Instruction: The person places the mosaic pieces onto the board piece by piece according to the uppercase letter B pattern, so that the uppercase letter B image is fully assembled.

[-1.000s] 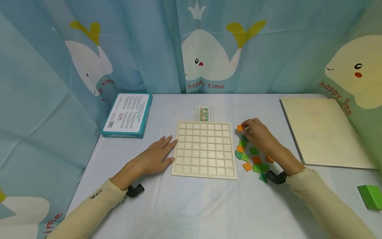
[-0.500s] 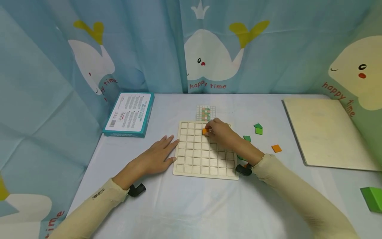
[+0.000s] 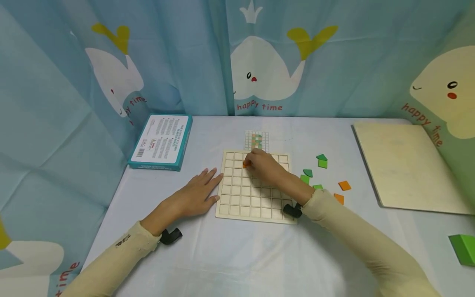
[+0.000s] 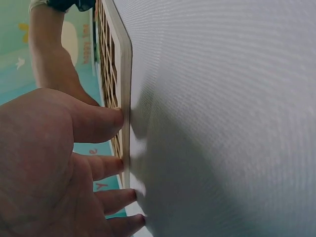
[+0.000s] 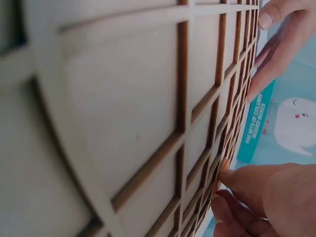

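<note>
Pinched between thumb and fingers of right hand point(image 3: 261, 164): 1 thin orange square tile point(image 3: 245, 166), at upper rows of 1 pale wooden gridded board point(image 3: 245, 191); seating unclear. Against left edge: left hand point(image 3: 193, 197), fingers straight, spread. Possible fault: skewed seating, caused by a grip hiding the spot below. Loose at right, visible: 3 flat light-green tiles point(image 3: 323, 163), 2 flat dark-green tiles point(image 3: 307, 173), 2 flat orange tiles point(image 3: 344, 185). Beyond: 1 printed grid card point(image 3: 257, 140).

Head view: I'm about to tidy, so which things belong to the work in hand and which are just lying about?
Seem to belong:
gridded board, touched by the left hand
orange tile, pinched by the right hand
loose green and orange tiles
pattern card

Seem just lying about:
teal "Beaded Boxes" box
flat pale board
green block
</note>
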Action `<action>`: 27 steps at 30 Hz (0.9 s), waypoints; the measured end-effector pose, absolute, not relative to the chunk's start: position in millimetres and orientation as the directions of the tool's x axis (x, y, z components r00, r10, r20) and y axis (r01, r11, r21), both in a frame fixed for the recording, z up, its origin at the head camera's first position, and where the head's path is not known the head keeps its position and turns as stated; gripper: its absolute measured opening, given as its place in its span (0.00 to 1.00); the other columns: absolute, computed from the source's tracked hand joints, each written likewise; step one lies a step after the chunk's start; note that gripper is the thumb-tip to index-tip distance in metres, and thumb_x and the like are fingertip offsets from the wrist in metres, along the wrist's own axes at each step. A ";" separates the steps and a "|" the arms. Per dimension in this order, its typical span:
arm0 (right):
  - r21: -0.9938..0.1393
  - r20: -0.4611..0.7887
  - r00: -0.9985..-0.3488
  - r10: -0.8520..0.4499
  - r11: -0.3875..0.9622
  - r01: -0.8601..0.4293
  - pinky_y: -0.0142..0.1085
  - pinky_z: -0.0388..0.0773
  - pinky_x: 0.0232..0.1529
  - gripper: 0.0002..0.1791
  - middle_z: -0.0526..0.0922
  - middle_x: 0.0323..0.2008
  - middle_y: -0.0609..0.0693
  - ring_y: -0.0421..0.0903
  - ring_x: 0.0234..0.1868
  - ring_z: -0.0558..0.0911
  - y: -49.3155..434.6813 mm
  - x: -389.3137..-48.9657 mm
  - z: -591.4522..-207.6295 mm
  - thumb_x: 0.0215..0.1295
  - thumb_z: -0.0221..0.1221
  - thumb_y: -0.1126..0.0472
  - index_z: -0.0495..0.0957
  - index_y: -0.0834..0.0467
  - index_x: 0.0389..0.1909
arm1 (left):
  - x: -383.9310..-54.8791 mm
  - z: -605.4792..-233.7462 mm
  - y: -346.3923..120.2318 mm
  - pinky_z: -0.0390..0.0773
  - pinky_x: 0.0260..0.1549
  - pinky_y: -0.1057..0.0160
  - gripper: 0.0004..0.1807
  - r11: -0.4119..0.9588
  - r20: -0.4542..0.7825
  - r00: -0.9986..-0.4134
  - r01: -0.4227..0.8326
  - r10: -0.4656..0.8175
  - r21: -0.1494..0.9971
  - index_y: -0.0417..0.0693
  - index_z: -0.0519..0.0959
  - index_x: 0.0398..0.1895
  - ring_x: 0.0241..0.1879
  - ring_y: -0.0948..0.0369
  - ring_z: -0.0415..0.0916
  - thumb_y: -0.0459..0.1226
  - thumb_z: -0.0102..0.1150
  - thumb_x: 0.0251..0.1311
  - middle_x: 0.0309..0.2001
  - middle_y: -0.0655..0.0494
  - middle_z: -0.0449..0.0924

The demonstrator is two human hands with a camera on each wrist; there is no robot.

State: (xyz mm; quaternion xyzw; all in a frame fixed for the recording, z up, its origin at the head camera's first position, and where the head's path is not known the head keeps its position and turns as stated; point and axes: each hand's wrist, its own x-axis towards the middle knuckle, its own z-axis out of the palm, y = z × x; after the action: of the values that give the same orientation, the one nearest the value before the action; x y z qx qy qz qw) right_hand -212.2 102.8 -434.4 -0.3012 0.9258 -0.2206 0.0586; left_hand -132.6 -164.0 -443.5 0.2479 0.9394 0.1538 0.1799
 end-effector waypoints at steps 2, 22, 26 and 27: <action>-0.446 0.038 -0.809 -0.586 0.715 -0.539 0.44 0.85 0.52 0.08 0.83 0.48 0.58 0.54 0.50 0.84 106.4 -210.6 -432.9 0.72 0.66 0.69 0.86 0.66 0.48 | -131.8 -442.9 -163.6 0.49 0.80 0.39 0.39 0.830 -0.262 -0.813 0.409 0.520 0.379 0.50 0.51 0.87 0.85 0.43 0.38 0.50 0.50 0.80 0.86 0.45 0.43; -0.463 -0.179 -0.971 -0.160 0.884 -0.061 0.67 0.71 0.64 0.21 0.64 0.66 0.75 0.71 0.63 0.67 278.0 -193.3 -421.3 0.78 0.58 0.63 0.73 0.69 0.65 | -129.3 -443.0 -161.4 0.49 0.80 0.38 0.40 0.840 -0.277 -0.814 0.402 0.510 0.366 0.50 0.50 0.87 0.85 0.42 0.38 0.50 0.51 0.80 0.86 0.45 0.43; -0.477 -0.168 -0.967 -0.193 0.874 -0.091 0.65 0.73 0.60 0.21 0.68 0.61 0.75 0.69 0.58 0.71 295.5 -189.1 -429.2 0.77 0.58 0.65 0.72 0.72 0.64 | -129.9 -441.9 -161.2 0.48 0.81 0.39 0.40 0.846 -0.285 -0.817 0.396 0.502 0.357 0.52 0.50 0.87 0.85 0.43 0.38 0.51 0.50 0.80 0.86 0.46 0.42; -0.483 -0.159 -0.966 -0.205 0.869 -0.105 0.64 0.73 0.59 0.21 0.69 0.59 0.75 0.69 0.56 0.72 298.0 -188.4 -430.9 0.77 0.58 0.65 0.72 0.73 0.64 | -130.1 -441.5 -161.1 0.48 0.81 0.39 0.40 0.846 -0.286 -0.816 0.395 0.503 0.359 0.52 0.50 0.87 0.85 0.43 0.38 0.51 0.50 0.80 0.86 0.46 0.42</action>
State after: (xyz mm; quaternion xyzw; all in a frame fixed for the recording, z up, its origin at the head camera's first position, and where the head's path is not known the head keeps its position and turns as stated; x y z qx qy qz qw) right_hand -188.4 298.0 -430.9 -0.0806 0.9613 -0.2427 0.1028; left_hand -130.1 -161.1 -441.5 0.2382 0.9421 0.1428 0.1877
